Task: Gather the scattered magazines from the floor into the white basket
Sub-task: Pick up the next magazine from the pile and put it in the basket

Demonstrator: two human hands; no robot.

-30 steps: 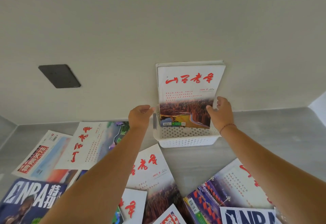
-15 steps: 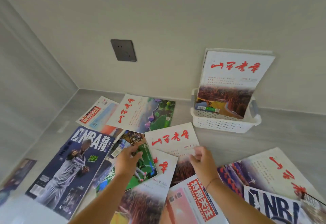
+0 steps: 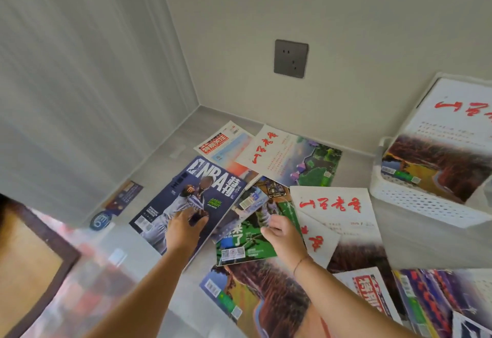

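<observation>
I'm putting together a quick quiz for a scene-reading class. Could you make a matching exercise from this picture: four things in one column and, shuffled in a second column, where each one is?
Things
1. NBA magazine
2. green magazine
3. white basket
4. grey socket

Places
A. on the wall
B. under the right hand
C. at the far right, with a red-titled magazine standing in it
D. under the left hand

Pairs: 1-D, 2-B, 3-C, 4-A
</observation>
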